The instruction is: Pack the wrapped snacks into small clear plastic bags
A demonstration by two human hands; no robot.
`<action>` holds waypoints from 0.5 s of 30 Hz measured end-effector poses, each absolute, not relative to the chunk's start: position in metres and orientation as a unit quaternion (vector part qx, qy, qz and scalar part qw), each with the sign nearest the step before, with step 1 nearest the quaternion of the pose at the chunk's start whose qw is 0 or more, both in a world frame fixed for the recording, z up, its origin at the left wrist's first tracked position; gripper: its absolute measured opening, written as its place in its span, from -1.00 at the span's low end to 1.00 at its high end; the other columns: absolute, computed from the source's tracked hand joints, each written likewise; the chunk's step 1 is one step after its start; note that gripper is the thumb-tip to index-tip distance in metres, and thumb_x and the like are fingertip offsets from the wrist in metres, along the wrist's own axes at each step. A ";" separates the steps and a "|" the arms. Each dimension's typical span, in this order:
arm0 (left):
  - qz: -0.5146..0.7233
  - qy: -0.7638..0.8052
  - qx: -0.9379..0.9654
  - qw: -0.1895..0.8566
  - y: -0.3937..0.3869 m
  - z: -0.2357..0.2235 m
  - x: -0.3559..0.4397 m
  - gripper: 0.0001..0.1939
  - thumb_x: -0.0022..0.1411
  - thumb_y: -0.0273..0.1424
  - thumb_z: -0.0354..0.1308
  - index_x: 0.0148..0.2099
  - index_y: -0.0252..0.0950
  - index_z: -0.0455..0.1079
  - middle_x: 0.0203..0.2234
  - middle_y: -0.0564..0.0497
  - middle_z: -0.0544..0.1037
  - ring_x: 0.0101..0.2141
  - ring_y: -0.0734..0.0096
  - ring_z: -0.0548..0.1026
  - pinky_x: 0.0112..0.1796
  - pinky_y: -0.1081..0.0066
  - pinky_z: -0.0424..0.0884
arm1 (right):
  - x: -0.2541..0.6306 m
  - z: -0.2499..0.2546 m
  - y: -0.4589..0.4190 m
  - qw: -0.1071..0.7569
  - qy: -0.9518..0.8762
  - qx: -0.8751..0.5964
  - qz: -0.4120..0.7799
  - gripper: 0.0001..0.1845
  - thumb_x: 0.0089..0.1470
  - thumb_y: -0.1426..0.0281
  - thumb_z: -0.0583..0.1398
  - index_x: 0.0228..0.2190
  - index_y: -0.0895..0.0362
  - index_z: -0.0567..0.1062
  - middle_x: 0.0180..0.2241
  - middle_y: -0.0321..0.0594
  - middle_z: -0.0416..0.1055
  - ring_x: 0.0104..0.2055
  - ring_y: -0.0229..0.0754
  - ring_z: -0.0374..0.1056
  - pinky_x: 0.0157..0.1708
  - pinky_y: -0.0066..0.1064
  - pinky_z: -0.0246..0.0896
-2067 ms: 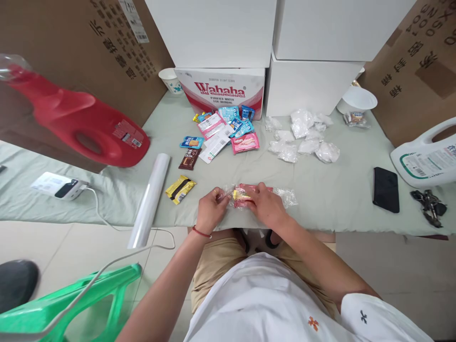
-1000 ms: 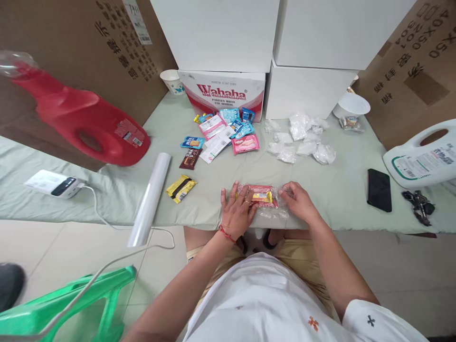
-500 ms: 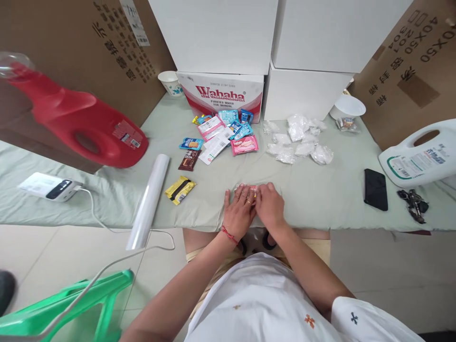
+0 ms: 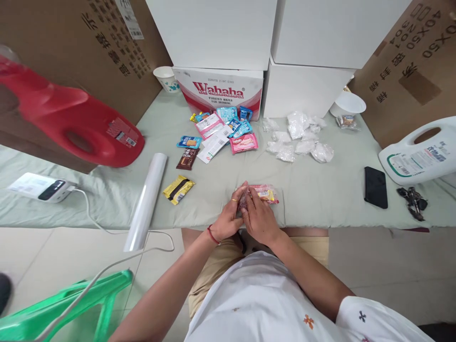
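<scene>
Seemingly mid-wrap, left hand [image 4: 228, 218] and right hand [image 4: 262, 221] meet, fingers extended, over the red packet [image 4: 264, 188] at twelve o'clock; whether either pinches, cannot tell; next likely calls for smoothing film [image 4: 242, 201]

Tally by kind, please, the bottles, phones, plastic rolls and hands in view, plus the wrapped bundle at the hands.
Bottles (red bottle, white bottle): 2
Phone: 1
Plastic roll: 1
Hands (left hand, right hand): 2
Wrapped bundle: 1
Total: 7

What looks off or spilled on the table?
The glossy white roll lies askew, its near end jutting past the front edge of the cloth-covered table, so it could get knocked off. No spill shows.
</scene>
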State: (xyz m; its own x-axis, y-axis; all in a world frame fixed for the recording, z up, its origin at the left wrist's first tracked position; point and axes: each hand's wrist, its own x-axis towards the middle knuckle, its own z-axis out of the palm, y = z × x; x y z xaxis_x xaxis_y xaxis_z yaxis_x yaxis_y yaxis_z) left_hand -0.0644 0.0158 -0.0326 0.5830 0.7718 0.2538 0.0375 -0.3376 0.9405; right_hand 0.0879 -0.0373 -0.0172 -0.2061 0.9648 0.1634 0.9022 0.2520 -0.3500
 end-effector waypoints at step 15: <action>0.435 0.314 0.421 0.731 0.033 -0.029 -0.045 -0.31 0.39 -0.17 0.09 0.46 -0.13 0.00 0.37 -0.21 0.29 0.31 0.05 0.34 0.30 -0.12 0.21 | 0.123 -0.031 -0.038 0.394 -0.708 -0.524 0.263 -0.31 0.39 0.32 0.01 0.45 0.10 -0.01 0.39 0.06 0.14 0.38 -0.06 0.18 0.30 -0.07 0.19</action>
